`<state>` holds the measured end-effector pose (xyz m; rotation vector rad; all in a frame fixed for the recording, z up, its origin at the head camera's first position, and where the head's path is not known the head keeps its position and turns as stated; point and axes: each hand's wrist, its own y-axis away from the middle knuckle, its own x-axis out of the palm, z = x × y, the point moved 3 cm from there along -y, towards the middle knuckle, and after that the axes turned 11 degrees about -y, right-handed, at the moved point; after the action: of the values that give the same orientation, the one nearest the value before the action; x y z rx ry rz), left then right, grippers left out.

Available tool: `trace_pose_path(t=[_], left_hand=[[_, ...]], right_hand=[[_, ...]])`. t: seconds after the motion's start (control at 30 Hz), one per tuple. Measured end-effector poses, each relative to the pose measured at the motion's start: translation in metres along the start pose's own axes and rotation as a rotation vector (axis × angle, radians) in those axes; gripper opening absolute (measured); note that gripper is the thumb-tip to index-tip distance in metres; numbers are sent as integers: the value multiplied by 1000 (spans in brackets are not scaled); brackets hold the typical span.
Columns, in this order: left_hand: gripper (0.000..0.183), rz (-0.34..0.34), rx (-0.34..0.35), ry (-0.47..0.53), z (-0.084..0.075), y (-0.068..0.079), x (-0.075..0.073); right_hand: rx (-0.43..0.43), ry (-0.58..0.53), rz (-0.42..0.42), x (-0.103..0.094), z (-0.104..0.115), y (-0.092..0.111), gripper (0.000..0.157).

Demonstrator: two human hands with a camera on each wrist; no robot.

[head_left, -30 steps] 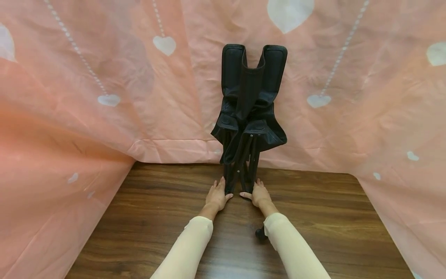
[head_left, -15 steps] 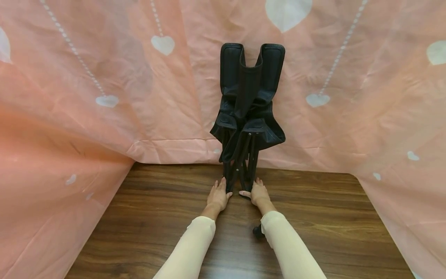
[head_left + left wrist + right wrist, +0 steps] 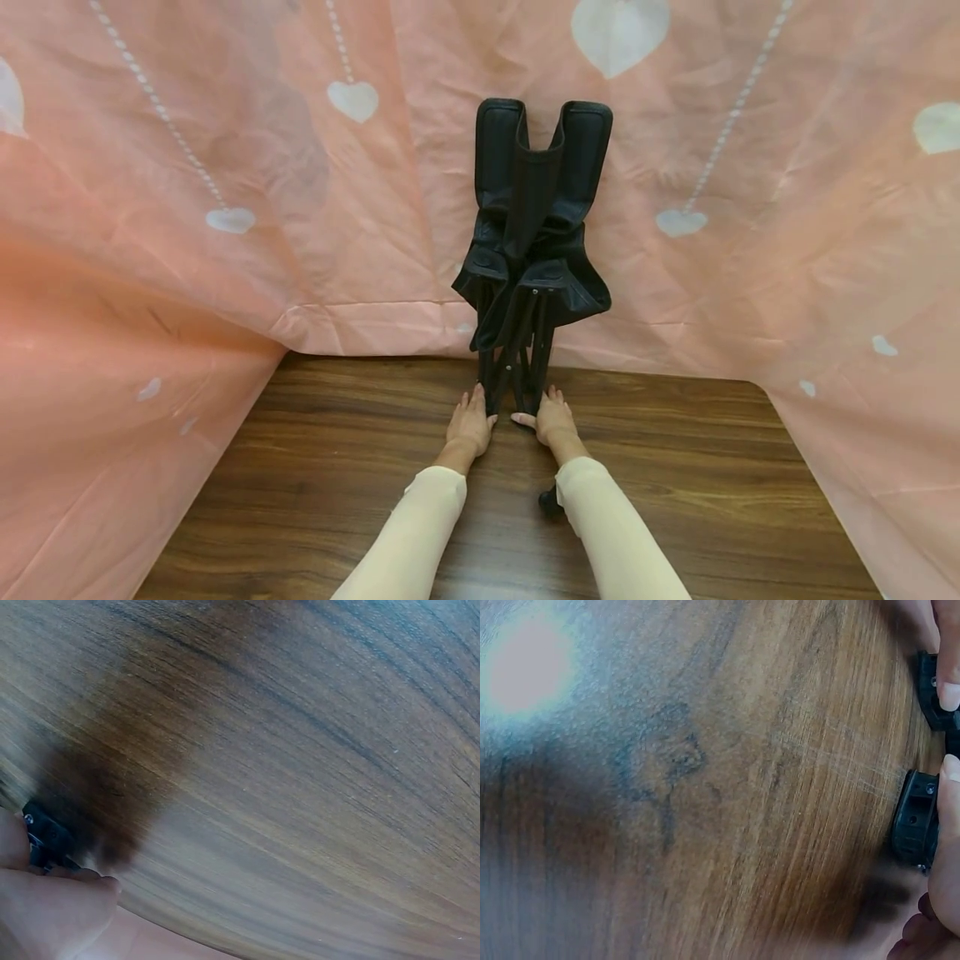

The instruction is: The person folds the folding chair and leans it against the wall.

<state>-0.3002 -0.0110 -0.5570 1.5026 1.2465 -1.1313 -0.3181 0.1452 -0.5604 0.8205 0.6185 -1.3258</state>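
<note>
A black folding chair (image 3: 532, 200), collapsed with its fabric bunched, stands upright at the far side of the wooden tabletop. My left hand (image 3: 468, 428) grips the foot of its left legs, fingers along the outer side and thumb in front. On the other side, my right hand (image 3: 555, 422) holds the foot of the right legs, its thumb pointing inward. The left wrist view shows a black plastic foot (image 3: 49, 829) between thumb and fingers. In the right wrist view, a plastic foot (image 3: 915, 819) lies under the right thumb, and the left thumb presses another foot (image 3: 928, 694).
Pink cloth (image 3: 360, 217) with white hearts hangs behind the chair and along both sides of the wooden tabletop (image 3: 697, 467). A small black rounded thing (image 3: 549, 502) shows beside the right sleeve, partly hidden by it.
</note>
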Motion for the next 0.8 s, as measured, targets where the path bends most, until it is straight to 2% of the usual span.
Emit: trace_pose_path(t=[0.17,0.27,0.3,0.4,0.5,0.53,0.63,0.8], left_hand=[[64,23,1,11,0,-1,-1],[64,29,2,23,4,-7,8],[65,1,14,18,7,-11,14],[66,-8,22,19,9,-14,21],[65,-6,24,35,7,-10,15],[64,15,16,52,5,-7,8],[61,3,22,67,2,-2,1],[61,7,27,74,2,-1,0]], right_hand=[[6,3,2,2,-3,-4,86],[1,10,2,2,-3,-5,86],[0,11,3,2,-3,-5,86],[4,9,4,2,-4,-4,87],[14,3,6,2,-4,-4,87],[16,2,5,2,-4,-4,87],[22,-1,-4,2,-4,-4,86],[22,16,-20,2,-3,-3,85]])
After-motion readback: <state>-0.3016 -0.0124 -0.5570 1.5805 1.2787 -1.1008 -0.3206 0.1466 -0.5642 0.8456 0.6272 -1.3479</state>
